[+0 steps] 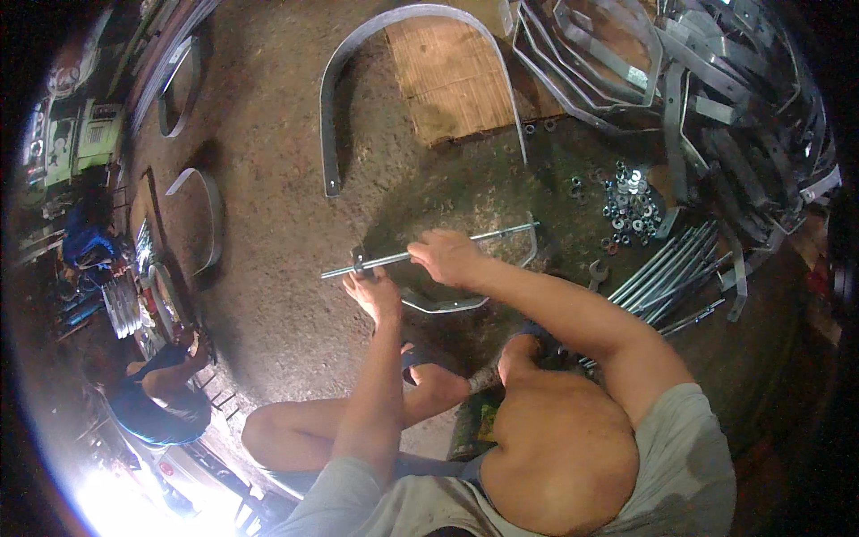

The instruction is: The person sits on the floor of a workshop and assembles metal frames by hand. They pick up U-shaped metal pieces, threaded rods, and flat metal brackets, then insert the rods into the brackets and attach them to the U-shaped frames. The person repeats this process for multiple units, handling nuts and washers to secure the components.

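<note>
Fingers (420, 254) grip rod (394, 259), right end farther.

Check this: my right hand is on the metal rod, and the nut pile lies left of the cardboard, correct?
Not quite: the head view shows the nut pile right of the cardboard; your right hand is on the metal rod.

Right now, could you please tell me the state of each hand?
Left hand: curled up against the metal rod; whether it grips it cannot be told.
Right hand: closed, holding the metal rod.
</note>
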A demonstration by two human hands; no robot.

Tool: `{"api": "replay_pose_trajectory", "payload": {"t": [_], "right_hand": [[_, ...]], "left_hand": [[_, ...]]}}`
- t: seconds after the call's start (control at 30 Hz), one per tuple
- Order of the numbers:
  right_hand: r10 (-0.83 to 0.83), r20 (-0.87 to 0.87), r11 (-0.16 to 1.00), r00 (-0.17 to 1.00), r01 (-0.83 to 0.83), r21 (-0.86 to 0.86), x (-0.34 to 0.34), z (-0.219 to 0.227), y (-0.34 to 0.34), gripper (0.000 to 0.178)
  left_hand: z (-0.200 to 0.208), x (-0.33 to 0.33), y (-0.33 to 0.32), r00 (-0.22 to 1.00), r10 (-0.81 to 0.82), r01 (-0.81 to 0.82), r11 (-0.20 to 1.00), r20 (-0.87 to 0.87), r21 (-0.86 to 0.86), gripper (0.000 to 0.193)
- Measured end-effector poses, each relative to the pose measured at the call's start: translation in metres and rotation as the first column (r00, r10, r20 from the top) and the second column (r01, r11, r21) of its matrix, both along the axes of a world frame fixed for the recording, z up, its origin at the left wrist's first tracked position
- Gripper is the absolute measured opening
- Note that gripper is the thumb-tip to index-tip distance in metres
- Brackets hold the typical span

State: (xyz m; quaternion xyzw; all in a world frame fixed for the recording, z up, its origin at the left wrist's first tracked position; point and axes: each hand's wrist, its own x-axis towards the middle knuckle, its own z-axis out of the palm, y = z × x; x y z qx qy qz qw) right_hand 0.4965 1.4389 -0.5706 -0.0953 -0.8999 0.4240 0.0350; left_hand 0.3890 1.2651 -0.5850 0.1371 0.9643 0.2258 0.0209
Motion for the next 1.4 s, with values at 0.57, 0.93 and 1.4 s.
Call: {"api": "replay_pose_trajectory", "payload": {"t": [0.57,0.93,1.4], "right_hand": [[0.274,0.049,0.962,0.961,-0.272,-0.031,-0.04,0.028,-0.021,0.023],[-0.265,0.141,0.961,0.954,0.273,-0.039,0.028,0.066,0.101,0.026],[-0.839,0.027,0.47,0.544,0.699,0.539,0.157,0.001,0.186,0.032]], "left_hand": [[0.002,0.022,-0.022,0.987,0.135,-0.135,0.991,0.085,-0.011,0.067],[0.002,-0.061,-0.017,0.956,0.241,-0.243,0.97,0.169,-0.008,0.054],[0.028,-0.189,0.102,0.979,-0.097,0.122,0.984,0.182,-0.133,0.045]]}}
